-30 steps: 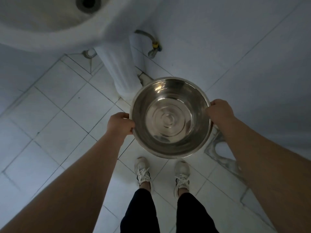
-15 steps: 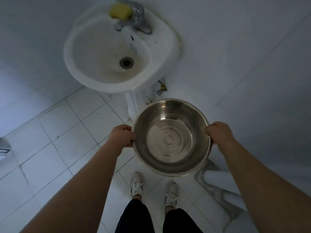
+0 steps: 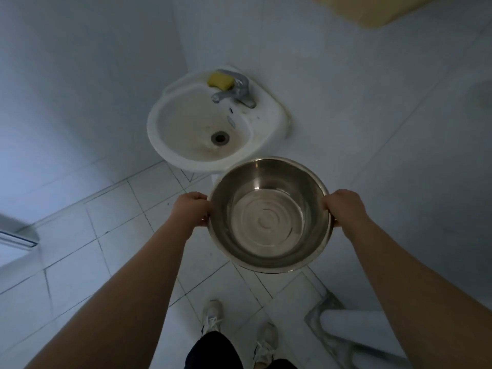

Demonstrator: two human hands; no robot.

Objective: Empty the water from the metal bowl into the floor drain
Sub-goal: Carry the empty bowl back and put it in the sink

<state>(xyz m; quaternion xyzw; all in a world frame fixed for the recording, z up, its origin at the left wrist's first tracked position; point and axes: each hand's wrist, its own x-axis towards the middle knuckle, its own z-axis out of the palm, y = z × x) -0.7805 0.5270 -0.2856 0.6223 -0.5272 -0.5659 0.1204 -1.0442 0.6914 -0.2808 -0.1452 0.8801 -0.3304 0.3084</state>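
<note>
Head: metal bowl [image 3: 269,222], illegible sink label [image 3: 231,121]

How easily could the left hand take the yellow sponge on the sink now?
Probably not yet: the left hand grips the bowl, so it is busy, though nothing lies between it and the sponge.

Metal bowl [image 3: 269,222] hides sink [image 3: 269,123] pedestal; white fixture [image 3: 354,326] cut off bottom-right.
</note>
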